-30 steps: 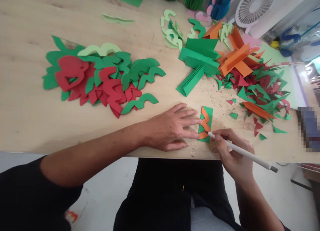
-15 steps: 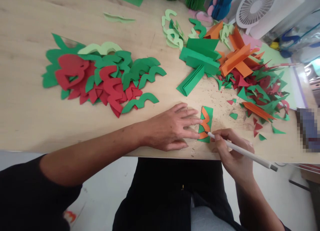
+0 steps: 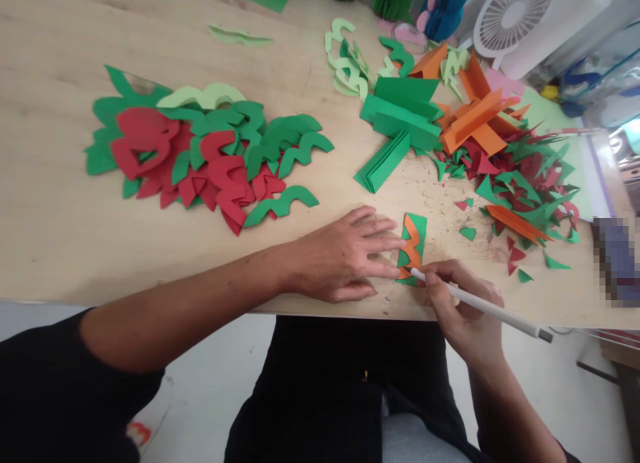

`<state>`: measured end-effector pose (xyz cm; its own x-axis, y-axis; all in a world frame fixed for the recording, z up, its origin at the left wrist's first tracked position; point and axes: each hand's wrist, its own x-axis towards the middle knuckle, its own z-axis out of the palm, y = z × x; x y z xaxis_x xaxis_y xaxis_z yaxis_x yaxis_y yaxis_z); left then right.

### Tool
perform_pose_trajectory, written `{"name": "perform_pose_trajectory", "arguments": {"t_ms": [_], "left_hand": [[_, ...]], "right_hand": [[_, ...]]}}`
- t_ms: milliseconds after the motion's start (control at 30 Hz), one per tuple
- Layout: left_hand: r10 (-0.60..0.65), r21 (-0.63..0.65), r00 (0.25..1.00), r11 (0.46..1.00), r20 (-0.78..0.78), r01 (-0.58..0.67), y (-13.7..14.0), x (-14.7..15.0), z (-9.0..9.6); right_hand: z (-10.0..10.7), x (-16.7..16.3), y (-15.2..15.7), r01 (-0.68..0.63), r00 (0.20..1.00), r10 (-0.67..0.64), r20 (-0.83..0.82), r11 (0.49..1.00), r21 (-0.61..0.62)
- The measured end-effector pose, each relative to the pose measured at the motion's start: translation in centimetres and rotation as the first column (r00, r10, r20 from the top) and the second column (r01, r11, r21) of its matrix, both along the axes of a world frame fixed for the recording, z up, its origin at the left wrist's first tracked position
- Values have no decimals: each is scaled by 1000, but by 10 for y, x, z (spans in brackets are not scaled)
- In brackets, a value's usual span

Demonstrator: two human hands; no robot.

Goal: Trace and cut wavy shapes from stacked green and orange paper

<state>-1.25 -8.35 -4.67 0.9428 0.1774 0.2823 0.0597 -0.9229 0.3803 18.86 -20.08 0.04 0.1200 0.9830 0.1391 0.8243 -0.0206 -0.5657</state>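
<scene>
My left hand (image 3: 347,256) lies flat on the table with fingers spread, its fingertips on the left edge of a wavy orange paper cutout (image 3: 411,241). That cutout rests on a small green paper rectangle (image 3: 421,231) near the table's front edge. My right hand (image 3: 467,303) is closed around a white pen (image 3: 493,308) with a grey end. The pen's dark tip touches down at the lower part of the orange cutout, close to my left fingers.
Red and green wavy cutouts (image 3: 220,163) lie heaped at the left. Folded green strips (image 3: 400,116) and orange strips (image 3: 475,123) sit beyond my hands, beside a pile of paper scraps (image 3: 530,176). A white fan (image 3: 515,16) stands at the back right.
The pen tip has shifted slightly down and left along the lower part of the orange cutout, my right hand moving with it. My left hand stays in place.
</scene>
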Motion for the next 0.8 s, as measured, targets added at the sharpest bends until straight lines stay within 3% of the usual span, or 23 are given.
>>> {"name": "perform_pose_trajectory", "arguments": {"t_ms": [333, 800], "left_hand": [[0, -6, 1000, 1000, -21, 0, 0, 0, 0], [-5, -4, 1000, 1000, -29, 5, 0, 0, 1]], "right_hand": [[3, 6, 0, 62, 998, -61, -17, 998, 21], [0, 1, 0, 29, 999, -29, -33, 1000, -5]]}}
